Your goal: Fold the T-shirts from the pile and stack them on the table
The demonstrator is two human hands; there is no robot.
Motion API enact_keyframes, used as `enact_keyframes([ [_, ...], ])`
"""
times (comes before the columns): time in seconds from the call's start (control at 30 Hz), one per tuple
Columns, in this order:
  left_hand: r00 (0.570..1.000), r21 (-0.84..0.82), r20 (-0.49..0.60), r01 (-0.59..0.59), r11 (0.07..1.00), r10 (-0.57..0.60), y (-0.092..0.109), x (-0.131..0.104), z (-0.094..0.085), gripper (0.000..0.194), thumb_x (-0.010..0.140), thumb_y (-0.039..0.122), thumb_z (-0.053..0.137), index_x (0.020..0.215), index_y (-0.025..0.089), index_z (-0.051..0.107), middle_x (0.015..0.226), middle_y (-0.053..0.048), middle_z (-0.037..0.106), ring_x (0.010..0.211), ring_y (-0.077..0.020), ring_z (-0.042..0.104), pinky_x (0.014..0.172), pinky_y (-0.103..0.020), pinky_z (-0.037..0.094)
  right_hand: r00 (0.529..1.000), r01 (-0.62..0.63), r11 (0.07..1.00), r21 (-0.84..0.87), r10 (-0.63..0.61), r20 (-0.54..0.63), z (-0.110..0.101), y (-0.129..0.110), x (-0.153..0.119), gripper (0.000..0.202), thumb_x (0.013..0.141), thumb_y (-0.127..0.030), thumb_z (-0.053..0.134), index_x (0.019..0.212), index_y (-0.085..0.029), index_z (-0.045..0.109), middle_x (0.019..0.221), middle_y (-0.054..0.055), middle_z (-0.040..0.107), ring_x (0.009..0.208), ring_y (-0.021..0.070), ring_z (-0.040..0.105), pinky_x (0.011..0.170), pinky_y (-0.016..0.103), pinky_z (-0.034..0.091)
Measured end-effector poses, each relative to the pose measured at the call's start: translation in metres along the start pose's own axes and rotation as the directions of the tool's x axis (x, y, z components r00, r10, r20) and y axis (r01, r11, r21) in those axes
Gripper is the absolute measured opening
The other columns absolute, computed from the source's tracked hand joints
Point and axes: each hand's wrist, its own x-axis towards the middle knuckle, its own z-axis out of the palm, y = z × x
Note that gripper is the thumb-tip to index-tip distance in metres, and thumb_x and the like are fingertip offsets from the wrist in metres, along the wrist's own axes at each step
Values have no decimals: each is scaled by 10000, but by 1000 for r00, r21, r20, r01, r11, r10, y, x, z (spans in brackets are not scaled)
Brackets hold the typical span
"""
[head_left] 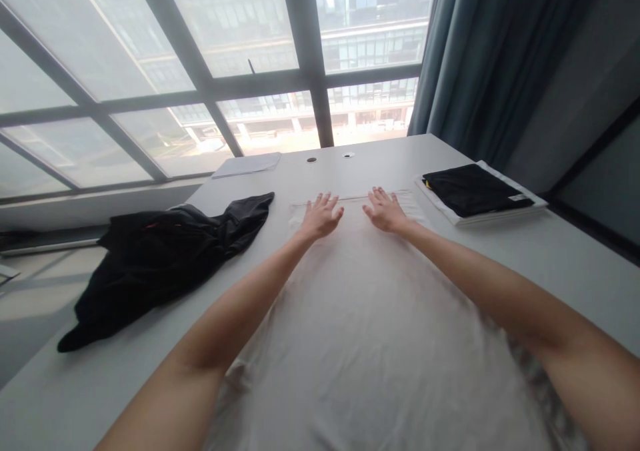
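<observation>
A thin white garment (360, 291) lies spread on the white table, its far hem running just past my fingertips. My left hand (321, 216) rests palm down near the left end of that hem, fingers spread. On the right part of the far edge, my right hand (384, 210) lies flat in the same way, its fingers apart. Both hands press on the cloth and grip nothing. Soft wrinkles run through the fabric between my forearms. Where the cloth ends close to my body, I cannot tell.
A crumpled black garment (165, 251) lies on the left of the white table (395, 152). Folded black clothing (475, 190) tops a white folded stack (530, 212) at the right. Papers (247, 165) lie at the back left, by the windows. A blue-grey curtain (470, 58) hangs behind.
</observation>
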Motion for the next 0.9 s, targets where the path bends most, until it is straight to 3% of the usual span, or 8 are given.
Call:
enact_keyframes([
  [0.1,989,-10,82,-119,993,119,25,-6,11,616,1048,506,241,1603,246,308,1691,-73,214,1561,-307,157,1222,-611,149,987,115,993,29,-117,109,10,-30,-8,643,1021,-411,277,1586,-107,314,1681,151,216,1559,271,154,1239,561,110],
  [0.2,986,-22,131,-98,995,100,25,-12,17,635,1040,547,258,1598,251,319,1688,-86,220,1558,-317,167,1226,-604,134,984,50,999,12,-52,168,11,-32,-13,667,1017,-457,308,1589,-112,304,1683,173,195,1560,297,144,1230,590,97],
  [0.4,982,-101,107,168,981,-157,-37,-13,0,628,1035,559,316,1545,205,411,1665,-162,255,1545,-373,182,1196,-676,93,977,-131,991,39,122,173,-3,10,-14,698,1015,-527,342,1582,-122,321,1682,187,185,1562,321,117,1217,632,57],
  [0.5,967,-355,-22,230,906,-254,-52,-7,-12,548,1014,444,457,1486,165,482,1658,-174,272,1556,-335,166,1235,-592,88,986,-165,973,160,165,9,-8,19,-5,620,1014,-459,362,1490,-77,467,1637,207,313,1540,327,208,1232,583,100],
  [0.6,978,-760,5,140,635,-209,-40,1,-17,474,1016,401,467,1431,183,535,1624,-133,367,1502,-299,335,1222,-487,275,976,-110,855,507,189,-107,-12,8,7,628,1038,-496,247,1384,-86,574,1525,184,499,1436,305,423,1201,479,289],
  [0.77,922,-921,386,384,-63,-26,-30,3,-13,514,1073,451,280,1279,99,592,1338,-229,621,1174,-275,674,1028,-419,535,967,-254,291,922,46,252,-17,7,11,758,1023,-576,42,1369,-137,554,1367,209,621,1188,302,642,1004,505,511],
  [0.83,901,-881,420,375,-287,-112,-51,-1,-16,470,1079,408,273,1254,96,577,1292,-232,628,1130,-253,691,993,-381,560,957,-287,186,940,96,273,-20,31,7,755,1017,-565,32,1434,-134,491,1397,240,584,1190,304,636,989,525,513],
  [0.9,863,-879,404,274,-391,-304,-78,-5,-24,409,1073,361,286,1262,125,562,1265,-207,625,1099,-235,697,954,-361,580,938,-271,175,947,267,219,-26,61,6,758,1013,-521,-47,1550,-152,338,1491,244,490,1239,279,609,990,525,508],
])
